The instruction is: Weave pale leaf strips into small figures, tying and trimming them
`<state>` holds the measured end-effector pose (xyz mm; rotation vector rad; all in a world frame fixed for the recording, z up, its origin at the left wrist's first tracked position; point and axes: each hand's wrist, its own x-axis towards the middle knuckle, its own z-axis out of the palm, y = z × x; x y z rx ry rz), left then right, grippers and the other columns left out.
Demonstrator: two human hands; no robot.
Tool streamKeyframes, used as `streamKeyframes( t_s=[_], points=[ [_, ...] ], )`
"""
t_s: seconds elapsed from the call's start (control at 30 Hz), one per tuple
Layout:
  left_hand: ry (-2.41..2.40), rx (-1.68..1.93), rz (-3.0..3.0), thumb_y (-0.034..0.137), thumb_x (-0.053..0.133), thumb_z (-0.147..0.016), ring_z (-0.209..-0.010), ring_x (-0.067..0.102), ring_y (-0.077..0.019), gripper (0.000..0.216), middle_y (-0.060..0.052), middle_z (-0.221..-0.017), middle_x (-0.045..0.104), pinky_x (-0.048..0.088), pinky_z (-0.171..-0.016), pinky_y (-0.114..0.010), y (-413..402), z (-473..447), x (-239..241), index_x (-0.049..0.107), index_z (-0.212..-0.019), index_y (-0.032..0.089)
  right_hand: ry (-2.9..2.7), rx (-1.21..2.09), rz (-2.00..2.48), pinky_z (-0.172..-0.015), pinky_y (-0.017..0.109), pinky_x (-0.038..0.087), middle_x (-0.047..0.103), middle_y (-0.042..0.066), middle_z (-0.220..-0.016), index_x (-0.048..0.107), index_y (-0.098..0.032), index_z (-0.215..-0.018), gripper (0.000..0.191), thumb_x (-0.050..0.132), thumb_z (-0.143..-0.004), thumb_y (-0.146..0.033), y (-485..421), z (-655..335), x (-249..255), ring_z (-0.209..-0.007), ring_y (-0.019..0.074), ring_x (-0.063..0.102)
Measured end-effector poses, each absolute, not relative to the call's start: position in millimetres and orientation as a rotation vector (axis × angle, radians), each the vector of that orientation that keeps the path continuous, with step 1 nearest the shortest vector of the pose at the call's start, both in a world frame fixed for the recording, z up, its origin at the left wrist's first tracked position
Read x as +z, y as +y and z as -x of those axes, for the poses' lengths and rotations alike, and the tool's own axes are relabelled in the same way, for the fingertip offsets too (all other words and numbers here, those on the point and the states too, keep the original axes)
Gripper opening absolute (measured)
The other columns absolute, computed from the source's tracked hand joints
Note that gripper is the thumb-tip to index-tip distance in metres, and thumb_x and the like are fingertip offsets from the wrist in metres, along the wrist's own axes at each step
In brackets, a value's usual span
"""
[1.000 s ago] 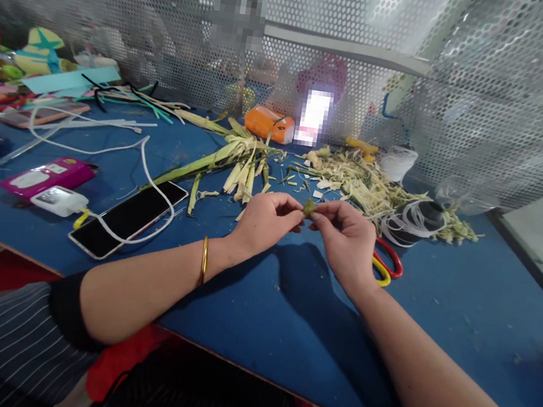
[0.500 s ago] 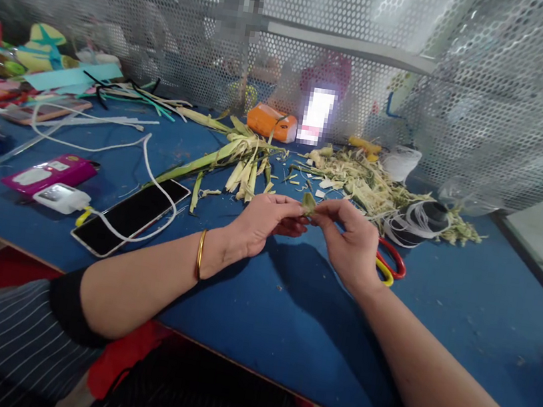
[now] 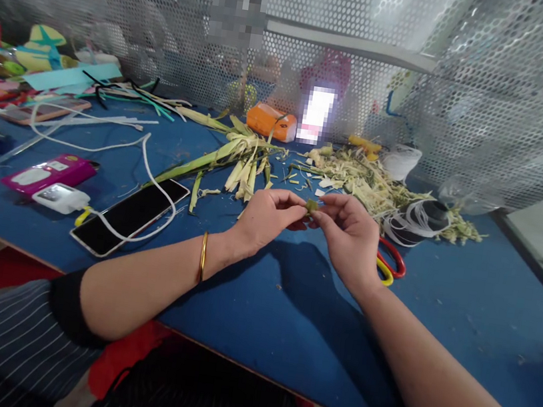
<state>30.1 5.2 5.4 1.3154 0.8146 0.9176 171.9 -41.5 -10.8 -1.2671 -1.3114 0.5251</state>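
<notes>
Gold bangle [image 3: 203,258] — pinstriped sleeve [image 3: 6,328], black cuff [image 3: 74,302]

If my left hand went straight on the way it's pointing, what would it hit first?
Past the small green piece it holds, the left hand would probably meet the right hand, which pinches that piece from the other side; exact depth is hard to judge from this one view.

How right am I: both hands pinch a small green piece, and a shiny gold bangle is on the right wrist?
One slip: the shiny gold bangle is on the left wrist, as the head view shows. The left hand and right hand do pinch the small green piece.
</notes>
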Motion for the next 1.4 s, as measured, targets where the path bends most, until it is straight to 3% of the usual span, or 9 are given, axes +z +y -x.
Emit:
streamKeyframes(
  t_s=[0.17,0.33,0.5,0.83,1.03,1.2,1.4],
  points=[
    [0.757,0.923,-1.367,0.018,0.064,-0.077,-0.063,0.066,-0.0100,0.005,-0.001,-0.071,0.070,0.055,-0.067,-0.024,4,-30,3,0.068,-0.076,0.014,-1.333,0.478,1.341,-0.058,0.028,0.047,0.063,-0.001,-0.066,0.063,-0.019,-0.077,0.005,0.062,-0.080,-0.022,-43,-170,-9,-0.059,0.0134,0.059],
    [0.810,0.903,-1.373,0.015,0.066,-0.074,-0.060,0.064,-0.0094,0.003,-0.002,-0.070,0.070,0.055,-0.065,-0.024,4,-29,6,0.068,-0.075,0.013,-1.364,0.446,1.366,-0.057,0.027,0.047,0.063,-0.002,-0.066,0.061,-0.019,-0.080,0.006,0.061,-0.083,-0.024,-44,-170,-8,-0.058,0.0132,0.060],
    [0.844,0.834,-1.228,0.019,0.065,-0.076,-0.054,0.062,-0.0088,0.005,-0.002,-0.068,0.070,0.055,-0.062,-0.025,7,-28,8,0.067,-0.074,0.015,-1.490,0.318,1.308,-0.072,0.030,0.051,0.068,0.000,-0.083,0.062,-0.022,-0.094,0.010,0.061,-0.085,-0.024,-46,-172,-7,-0.074,0.0161,0.066],
    [0.800,0.825,-1.170,0.015,0.063,-0.075,-0.055,0.064,-0.0101,0.004,-0.001,-0.066,0.070,0.054,-0.062,-0.026,6,-28,10,0.066,-0.074,0.016,-1.493,0.225,1.314,-0.073,0.031,0.051,0.070,0.000,-0.082,0.065,-0.022,-0.083,0.003,0.062,-0.084,-0.021,-47,-170,-7,-0.076,0.0168,0.066],
    [0.800,0.937,-1.383,0.019,0.064,-0.077,-0.062,0.067,-0.0113,0.006,-0.002,-0.074,0.072,0.056,-0.065,-0.025,4,-28,9,0.068,-0.077,0.015,-1.370,0.371,1.311,-0.067,0.032,0.051,0.067,0.001,-0.074,0.063,-0.020,-0.078,0.004,0.064,-0.081,-0.021,-45,-172,-8,-0.070,0.0172,0.064],
    [0.790,0.950,-1.637,0.020,0.065,-0.076,-0.064,0.068,-0.0131,0.010,-0.005,-0.076,0.072,0.057,-0.065,-0.025,4,-27,1,0.069,-0.082,0.013,-1.321,0.462,1.280,-0.063,0.030,0.050,0.066,0.000,-0.072,0.064,-0.019,-0.089,0.009,0.064,-0.080,-0.022,-42,-174,-10,-0.065,0.0157,0.063],
    [0.760,0.942,-1.665,0.023,0.063,-0.080,-0.067,0.068,-0.0131,0.011,-0.005,-0.077,0.073,0.058,-0.066,-0.025,6,-26,1,0.069,-0.082,0.014,-1.344,0.595,1.299,-0.062,0.028,0.049,0.067,0.000,-0.068,0.068,-0.017,-0.081,0.011,0.064,-0.080,-0.027,-39,-176,-4,-0.063,0.0148,0.063]
  ],
)
